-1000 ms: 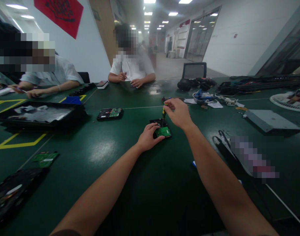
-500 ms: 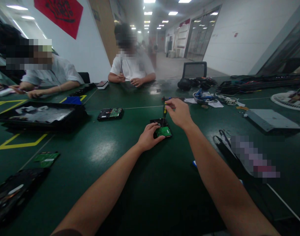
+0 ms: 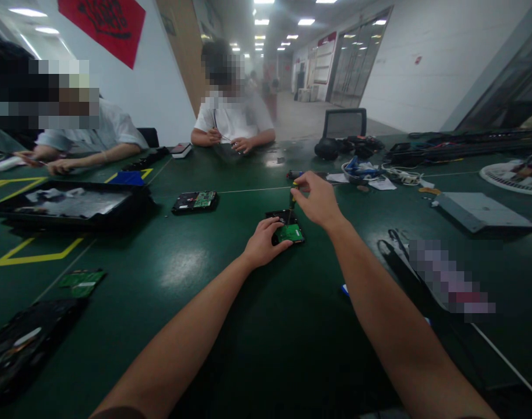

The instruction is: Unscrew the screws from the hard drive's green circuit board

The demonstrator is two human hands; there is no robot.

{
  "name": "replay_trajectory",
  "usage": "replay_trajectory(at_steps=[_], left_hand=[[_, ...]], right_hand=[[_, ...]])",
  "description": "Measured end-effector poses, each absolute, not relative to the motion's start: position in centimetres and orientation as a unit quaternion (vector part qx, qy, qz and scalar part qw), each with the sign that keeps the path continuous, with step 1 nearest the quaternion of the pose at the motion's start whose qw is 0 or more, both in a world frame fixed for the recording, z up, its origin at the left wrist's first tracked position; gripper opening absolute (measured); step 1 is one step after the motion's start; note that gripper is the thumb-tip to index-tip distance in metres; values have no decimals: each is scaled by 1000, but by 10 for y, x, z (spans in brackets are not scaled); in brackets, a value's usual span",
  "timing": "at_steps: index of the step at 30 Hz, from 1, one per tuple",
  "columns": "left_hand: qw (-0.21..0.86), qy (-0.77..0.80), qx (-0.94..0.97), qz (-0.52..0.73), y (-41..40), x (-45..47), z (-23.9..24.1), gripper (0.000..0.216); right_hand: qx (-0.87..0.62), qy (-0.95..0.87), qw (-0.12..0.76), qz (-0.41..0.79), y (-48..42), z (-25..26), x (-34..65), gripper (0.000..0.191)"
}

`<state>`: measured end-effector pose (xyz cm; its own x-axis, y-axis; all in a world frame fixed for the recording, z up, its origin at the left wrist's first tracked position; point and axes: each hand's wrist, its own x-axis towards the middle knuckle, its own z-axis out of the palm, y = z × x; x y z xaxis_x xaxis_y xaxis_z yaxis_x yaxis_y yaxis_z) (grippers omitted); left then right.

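Observation:
A hard drive [image 3: 291, 233] with a green circuit board lies on the dark green table in front of me. My left hand [image 3: 265, 243] grips its near left side, thumb along the front edge and fingers over the top. Above the drive, my right hand [image 3: 317, 198] pinches the handle of a screwdriver [image 3: 292, 201]. The screwdriver stands nearly upright with its shaft pointing down onto the drive; where exactly the tip sits is too small to make out. Another hard drive [image 3: 195, 201] lies farther off to the left, apart from both hands.
At left stands a black tray [image 3: 69, 206]; nearer are a loose green circuit board [image 3: 82, 281] and a black drive casing [image 3: 25, 343]. To the right lie a grey metal box [image 3: 484, 210], a lanyard [image 3: 405, 262] and a bowl of cables [image 3: 362, 172]. Two people sit across the table.
My right hand has shifted very slightly on the screwdriver handle, covering more of it. The left hand stays on the hard drive, which has not visibly moved.

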<state>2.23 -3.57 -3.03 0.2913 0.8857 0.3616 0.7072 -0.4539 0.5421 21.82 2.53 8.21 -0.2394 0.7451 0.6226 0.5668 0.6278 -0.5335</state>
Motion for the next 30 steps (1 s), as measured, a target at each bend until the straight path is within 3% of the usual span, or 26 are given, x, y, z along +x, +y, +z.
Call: replay_trajectory(at_steps=[30], left_hand=[[131,500,796,316,-36,22,-32,60]], right_hand=[[-418,-776,466,84,26,81,219,12]])
